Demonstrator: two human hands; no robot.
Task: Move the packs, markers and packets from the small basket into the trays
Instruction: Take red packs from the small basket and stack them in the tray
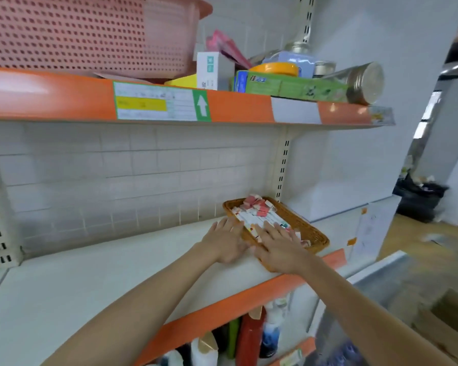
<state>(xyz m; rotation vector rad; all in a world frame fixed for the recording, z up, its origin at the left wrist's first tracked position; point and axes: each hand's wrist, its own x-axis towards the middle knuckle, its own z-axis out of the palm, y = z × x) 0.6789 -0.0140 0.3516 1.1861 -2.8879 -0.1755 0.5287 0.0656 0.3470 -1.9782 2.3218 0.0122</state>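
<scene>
While both hands are reached out, these things are seen:

Small basket: a brown woven basket [296, 223] is set on the white middle shelf [90, 286], near its right end, close to the front edge.
Inside the basket: it is filled with white packs [251, 220] with red and blue marks, and a heap of red and white packets [257, 204] is piled at the back. Markers cannot be told apart from the packs.
Left hand: the left hand [226, 240] is laid flat with straight, spread fingers just beside the basket's left side. Nothing is held in it.
Right hand: the right hand [279, 245] is spread flat over the front of the basket and is rested on the packs. Nothing is gripped.
Top shelf: a big pink basket [90, 35] with holes is kept there, beside a white box [212, 71], a green box [288, 87] and a shiny jar [362, 83] lying on its side.
Bottom shelf: bottles [250, 336] are stood under the orange edge.
Room: a white wall is seen behind, and a wooden floor [413, 249] at the right.
Hard to see: the words on the packs are blurred. The front rim of the basket is hidden by the right hand.
</scene>
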